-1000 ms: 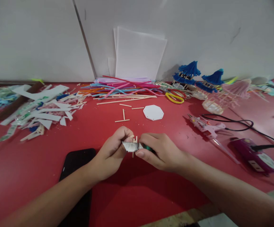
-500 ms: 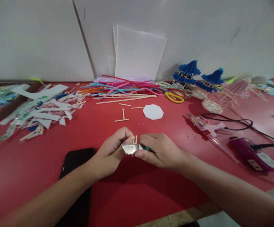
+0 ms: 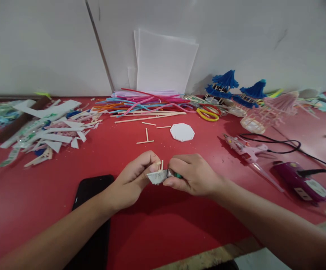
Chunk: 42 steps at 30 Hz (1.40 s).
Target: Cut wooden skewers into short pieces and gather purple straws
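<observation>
Thin wooden sticks [image 3: 162, 165] stand up from the fingertips of my left hand [image 3: 136, 178], which is closed on them. My right hand [image 3: 193, 174] is wrapped around the green handle of a utility knife [image 3: 157, 176]. Its broad metal blade points left and lies against the sticks, close to my left thumb. The lower part of the sticks is mostly hidden by the blade. Beyond my hands, several short wooden sticks [image 3: 145, 142] lie on the red table [image 3: 163, 232], beside a white octagonal plate [image 3: 182, 132] with small holes near its rim.
Pipe cleaners [image 3: 151, 100] and long sticks lie at the back, with yellow-handled scissors [image 3: 208, 115] beside them. Paper scraps [image 3: 56, 137] cover the left. A phone [image 3: 92, 225] lies under my left forearm. A glue gun [image 3: 244, 148], purple power strip [image 3: 300, 182] and pagoda models [image 3: 250, 95] stand right.
The knife and my right hand have shifted slightly to the right, and the blade has tilted. My left hand keeps its hold on the sticks almost unmoved.
</observation>
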Each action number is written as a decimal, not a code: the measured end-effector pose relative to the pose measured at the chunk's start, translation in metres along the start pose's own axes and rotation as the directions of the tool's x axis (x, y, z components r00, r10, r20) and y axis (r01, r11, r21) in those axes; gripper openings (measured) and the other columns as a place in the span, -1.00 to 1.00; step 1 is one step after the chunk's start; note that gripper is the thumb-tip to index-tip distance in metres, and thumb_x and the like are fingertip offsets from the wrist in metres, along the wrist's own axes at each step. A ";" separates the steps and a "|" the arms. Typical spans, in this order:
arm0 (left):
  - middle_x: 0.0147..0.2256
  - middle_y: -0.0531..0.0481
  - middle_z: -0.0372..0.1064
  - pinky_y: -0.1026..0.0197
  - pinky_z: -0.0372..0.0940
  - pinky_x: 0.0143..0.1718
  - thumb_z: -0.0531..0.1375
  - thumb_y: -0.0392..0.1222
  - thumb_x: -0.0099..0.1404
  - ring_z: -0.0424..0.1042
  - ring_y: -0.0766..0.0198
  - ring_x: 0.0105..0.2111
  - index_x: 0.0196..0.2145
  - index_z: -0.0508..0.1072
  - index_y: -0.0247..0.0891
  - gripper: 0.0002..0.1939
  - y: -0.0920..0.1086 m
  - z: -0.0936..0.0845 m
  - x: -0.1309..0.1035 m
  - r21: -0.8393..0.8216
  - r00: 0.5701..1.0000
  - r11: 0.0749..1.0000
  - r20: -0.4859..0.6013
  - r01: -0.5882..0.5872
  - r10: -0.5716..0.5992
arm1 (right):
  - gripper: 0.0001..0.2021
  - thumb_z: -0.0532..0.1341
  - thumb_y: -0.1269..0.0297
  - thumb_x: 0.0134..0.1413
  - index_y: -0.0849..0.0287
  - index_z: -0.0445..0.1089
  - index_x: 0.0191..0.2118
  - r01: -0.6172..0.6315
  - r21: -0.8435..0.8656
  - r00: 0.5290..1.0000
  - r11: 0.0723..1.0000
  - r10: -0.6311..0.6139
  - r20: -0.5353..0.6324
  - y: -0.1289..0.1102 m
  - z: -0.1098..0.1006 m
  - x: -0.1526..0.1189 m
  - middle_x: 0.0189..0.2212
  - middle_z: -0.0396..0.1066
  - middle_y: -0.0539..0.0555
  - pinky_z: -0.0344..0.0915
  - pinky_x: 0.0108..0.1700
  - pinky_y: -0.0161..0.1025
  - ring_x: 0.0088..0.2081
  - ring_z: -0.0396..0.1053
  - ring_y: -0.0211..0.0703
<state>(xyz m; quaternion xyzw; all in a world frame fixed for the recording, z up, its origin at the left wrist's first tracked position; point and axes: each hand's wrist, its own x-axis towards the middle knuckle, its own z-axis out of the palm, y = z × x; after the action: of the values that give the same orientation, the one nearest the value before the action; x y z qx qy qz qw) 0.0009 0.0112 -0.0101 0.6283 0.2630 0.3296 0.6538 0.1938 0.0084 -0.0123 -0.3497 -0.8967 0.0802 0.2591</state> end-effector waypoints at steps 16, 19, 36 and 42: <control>-0.47 0.11 0.00 0.29 0.00 -0.45 0.07 -0.04 0.30 -0.01 0.37 -0.49 -0.37 0.21 -0.21 -0.80 -0.010 0.000 0.002 -0.143 0.993 0.990 -0.120 -0.013 -0.005 | -0.64 -0.10 -0.01 0.22 0.16 0.17 -0.40 -0.156 0.055 0.975 0.986 0.163 -0.149 0.009 -0.010 0.000 -0.56 0.22 -0.03 0.04 -0.49 -0.37 -0.55 0.14 -0.33; -0.51 0.12 0.03 0.29 0.02 -0.46 0.07 -0.08 0.30 0.00 0.38 -0.52 -0.39 0.24 -0.24 -0.81 -0.010 0.000 0.005 -0.205 0.988 0.978 -0.152 -0.023 -0.008 | -0.74 -0.02 0.06 0.20 0.17 0.18 -0.25 -0.328 0.002 0.940 0.945 0.326 -0.103 0.007 -0.004 0.002 -0.42 0.34 0.04 0.12 -0.41 -0.33 -0.43 0.29 -0.24; -0.45 0.09 0.36 0.33 0.27 -0.38 0.21 -0.23 0.19 0.37 0.41 -0.45 -0.39 0.25 -0.27 -0.84 -0.005 -0.004 0.014 -0.426 0.931 0.886 -0.217 0.181 -0.294 | -0.61 0.16 0.11 0.09 0.20 0.25 -0.01 -0.284 -0.073 0.955 0.956 0.275 -0.115 0.006 -0.003 0.003 -0.11 0.37 0.19 0.27 -0.06 -0.09 -0.06 0.31 -0.03; -0.45 0.08 0.40 0.32 0.35 -0.33 0.23 -0.24 0.18 0.44 0.39 -0.41 -0.37 0.28 -0.28 -0.84 -0.006 -0.002 0.013 -0.393 0.922 0.898 -0.237 0.198 -0.307 | -0.28 0.30 -0.08 -0.19 0.18 0.19 0.08 -0.177 0.162 0.978 0.971 0.193 -0.084 -0.009 0.008 0.004 -0.06 0.35 0.22 0.30 -0.03 -0.06 -0.02 0.30 0.00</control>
<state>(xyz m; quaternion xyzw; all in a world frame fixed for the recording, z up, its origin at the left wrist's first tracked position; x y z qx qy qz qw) 0.0081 0.0224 -0.0157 0.4011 0.3718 0.3731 0.7494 0.1821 0.0046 -0.0149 -0.4144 -0.8374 0.1555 0.3208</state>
